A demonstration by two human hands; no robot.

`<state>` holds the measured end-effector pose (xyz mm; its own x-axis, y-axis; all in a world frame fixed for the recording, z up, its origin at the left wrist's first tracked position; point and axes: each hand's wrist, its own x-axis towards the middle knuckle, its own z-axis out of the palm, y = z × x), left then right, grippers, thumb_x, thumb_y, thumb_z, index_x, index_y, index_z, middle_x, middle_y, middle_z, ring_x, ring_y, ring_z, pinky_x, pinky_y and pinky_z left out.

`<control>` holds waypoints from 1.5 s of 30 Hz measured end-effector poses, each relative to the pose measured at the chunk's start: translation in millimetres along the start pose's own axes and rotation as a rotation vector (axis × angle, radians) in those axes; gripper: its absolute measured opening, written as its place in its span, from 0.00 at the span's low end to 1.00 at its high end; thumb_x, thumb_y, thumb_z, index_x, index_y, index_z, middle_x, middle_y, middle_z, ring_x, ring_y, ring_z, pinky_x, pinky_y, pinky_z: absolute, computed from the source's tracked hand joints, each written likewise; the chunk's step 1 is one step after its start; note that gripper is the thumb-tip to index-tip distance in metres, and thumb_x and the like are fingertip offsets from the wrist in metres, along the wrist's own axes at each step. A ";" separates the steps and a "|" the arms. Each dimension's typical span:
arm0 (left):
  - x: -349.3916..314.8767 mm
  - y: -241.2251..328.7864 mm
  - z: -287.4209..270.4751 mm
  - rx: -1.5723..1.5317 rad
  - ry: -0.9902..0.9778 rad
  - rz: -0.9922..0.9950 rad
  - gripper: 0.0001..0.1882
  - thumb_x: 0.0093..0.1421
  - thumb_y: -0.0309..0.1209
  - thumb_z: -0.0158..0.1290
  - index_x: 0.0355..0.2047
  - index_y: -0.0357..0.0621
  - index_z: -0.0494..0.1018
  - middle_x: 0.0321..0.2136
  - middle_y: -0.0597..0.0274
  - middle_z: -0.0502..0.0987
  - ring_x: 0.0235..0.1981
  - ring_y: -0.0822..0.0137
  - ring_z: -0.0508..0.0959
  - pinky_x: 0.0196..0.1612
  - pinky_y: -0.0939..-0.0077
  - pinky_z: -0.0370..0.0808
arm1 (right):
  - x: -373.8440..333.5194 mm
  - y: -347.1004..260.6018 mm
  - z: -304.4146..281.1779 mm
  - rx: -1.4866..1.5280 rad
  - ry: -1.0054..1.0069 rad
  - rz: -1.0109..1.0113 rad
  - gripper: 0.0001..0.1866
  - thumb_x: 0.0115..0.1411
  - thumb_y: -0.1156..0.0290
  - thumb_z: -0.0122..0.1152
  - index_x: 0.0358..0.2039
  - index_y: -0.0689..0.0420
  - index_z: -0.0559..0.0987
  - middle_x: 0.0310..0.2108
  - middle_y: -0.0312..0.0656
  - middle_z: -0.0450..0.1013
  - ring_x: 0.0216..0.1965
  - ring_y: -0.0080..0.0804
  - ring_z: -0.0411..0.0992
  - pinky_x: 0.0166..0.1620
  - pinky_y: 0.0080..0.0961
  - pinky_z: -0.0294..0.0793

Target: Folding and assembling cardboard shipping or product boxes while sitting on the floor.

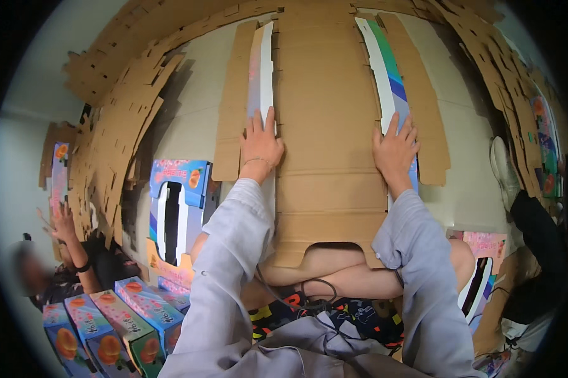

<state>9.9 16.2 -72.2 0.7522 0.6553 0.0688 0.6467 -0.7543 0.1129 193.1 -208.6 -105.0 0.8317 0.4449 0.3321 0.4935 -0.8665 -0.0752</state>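
Note:
A large brown cardboard box blank [328,132] lies flat in front of my crossed legs, plain side up. Along its left side a flap [267,72] is folded inward, showing a white edge and pinkish print. The matching right flap [385,69] shows white, green and blue. My left hand [262,150] rests on the left flap, fingers outstretched and pointing away from me. On the right flap lies my right hand [396,150], palm down with its fingers a little spread. Neither hand grips anything. A cut-out notch marks the blank's near edge, over my legs.
Colourful fruit-printed cartons [111,327] stand at the lower left. A printed box with an opening [178,179] is beside my left arm, another [482,252] near my right knee. Cardboard stacks [123,120] line both sides. A person's hand [63,223] shows at left, a shoe [503,170] at right.

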 end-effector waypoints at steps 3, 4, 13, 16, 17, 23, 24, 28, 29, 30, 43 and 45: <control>-3.5 0.4 -3.6 0.067 -0.056 -0.049 0.41 0.51 0.36 0.48 0.65 0.56 0.45 0.62 0.43 0.50 0.61 0.48 0.55 0.57 0.46 0.57 | 1.0 -0.5 0.7 -0.005 0.012 -0.009 0.34 0.58 0.50 0.48 0.60 0.57 0.60 0.61 0.57 0.51 0.58 0.56 0.52 0.52 0.56 0.55; -3.6 -3.2 -6.4 0.016 -0.041 -0.057 0.40 0.51 0.37 0.49 0.64 0.57 0.46 0.62 0.43 0.50 0.61 0.49 0.55 0.57 0.45 0.56 | 1.4 -0.6 1.0 -0.003 0.033 -0.013 0.34 0.57 0.50 0.48 0.59 0.57 0.60 0.61 0.58 0.52 0.58 0.56 0.52 0.52 0.56 0.55; 0.1 -22.4 -40.1 -0.875 0.052 -0.326 0.39 0.46 0.42 0.56 0.56 0.38 0.56 0.34 0.41 0.75 0.37 0.48 0.76 0.42 0.62 0.70 | 1.2 0.9 4.8 0.012 0.070 -0.007 0.33 0.57 0.50 0.49 0.58 0.57 0.62 0.61 0.58 0.51 0.57 0.55 0.54 0.51 0.56 0.55; -3.2 -1.2 -58.0 -0.667 0.143 -0.303 0.39 0.45 0.44 0.57 0.54 0.39 0.58 0.30 0.43 0.77 0.36 0.48 0.77 0.42 0.62 0.71 | 2.3 1.1 5.9 0.034 0.034 0.011 0.34 0.57 0.49 0.48 0.59 0.56 0.61 0.61 0.58 0.50 0.58 0.55 0.53 0.53 0.56 0.54; -4.6 7.0 -62.6 -0.663 0.138 -0.286 0.39 0.45 0.44 0.57 0.54 0.39 0.58 0.30 0.43 0.77 0.36 0.48 0.77 0.42 0.62 0.71 | 2.4 1.6 6.0 0.033 0.025 0.016 0.34 0.57 0.49 0.48 0.59 0.56 0.61 0.61 0.58 0.50 0.58 0.55 0.53 0.53 0.56 0.54; -5.0 21.4 -74.8 -0.361 0.158 -0.376 0.31 0.45 0.50 0.57 0.43 0.41 0.68 0.30 0.50 0.79 0.34 0.54 0.79 0.39 0.66 0.72 | 2.7 1.9 6.7 0.040 0.031 0.037 0.34 0.57 0.48 0.47 0.59 0.55 0.61 0.62 0.57 0.50 0.59 0.54 0.52 0.54 0.55 0.52; -5.2 16.1 -74.0 -0.373 0.196 -0.374 0.28 0.44 0.49 0.58 0.40 0.41 0.70 0.28 0.51 0.79 0.33 0.54 0.79 0.39 0.67 0.72 | 2.5 1.8 6.7 0.031 0.035 0.030 0.34 0.57 0.49 0.47 0.59 0.55 0.61 0.62 0.56 0.49 0.59 0.54 0.52 0.54 0.55 0.52; -0.4 -6.8 -63.8 -0.370 0.196 -0.342 0.21 0.41 0.42 0.57 0.31 0.39 0.72 0.26 0.51 0.78 0.32 0.52 0.78 0.38 0.66 0.72 | 4.6 1.8 6.2 0.030 0.015 0.031 0.34 0.57 0.48 0.46 0.60 0.54 0.61 0.63 0.55 0.49 0.59 0.54 0.52 0.54 0.53 0.53; 2.6 -10.7 -59.3 -0.338 0.152 -0.314 0.20 0.40 0.40 0.57 0.31 0.39 0.71 0.25 0.50 0.77 0.32 0.50 0.77 0.38 0.63 0.72 | 5.6 1.8 6.3 0.019 0.023 0.024 0.34 0.57 0.48 0.46 0.60 0.54 0.61 0.63 0.55 0.49 0.59 0.54 0.52 0.54 0.53 0.53; 1.1 -12.0 -51.8 -0.357 0.153 -0.318 0.20 0.40 0.40 0.57 0.31 0.39 0.71 0.25 0.50 0.77 0.32 0.50 0.77 0.38 0.63 0.72 | 6.5 2.1 6.5 0.003 0.004 0.024 0.34 0.57 0.48 0.46 0.60 0.54 0.61 0.63 0.54 0.49 0.59 0.54 0.52 0.54 0.52 0.53; 16.1 -73.2 -25.6 -0.689 -0.023 -0.507 0.12 0.41 0.34 0.55 0.24 0.38 0.71 0.21 0.57 0.74 0.24 0.64 0.75 0.29 0.72 0.70 | 11.1 3.6 9.5 -0.061 0.052 -0.016 0.34 0.56 0.48 0.46 0.59 0.54 0.62 0.62 0.53 0.51 0.59 0.54 0.52 0.53 0.52 0.55; 18.0 -91.0 -20.7 -0.865 -0.071 -0.580 0.12 0.41 0.34 0.55 0.23 0.38 0.72 0.18 0.57 0.74 0.25 0.63 0.75 0.30 0.72 0.70 | 11.4 4.7 11.9 -0.063 0.040 -0.023 0.34 0.56 0.48 0.47 0.59 0.54 0.62 0.62 0.53 0.51 0.59 0.54 0.52 0.53 0.52 0.55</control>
<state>-38.0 97.5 -60.6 0.3785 0.8827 -0.2785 0.6214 -0.0194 0.7832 208.0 -204.9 -112.7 0.8089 0.4566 0.3703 0.4944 -0.8692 -0.0082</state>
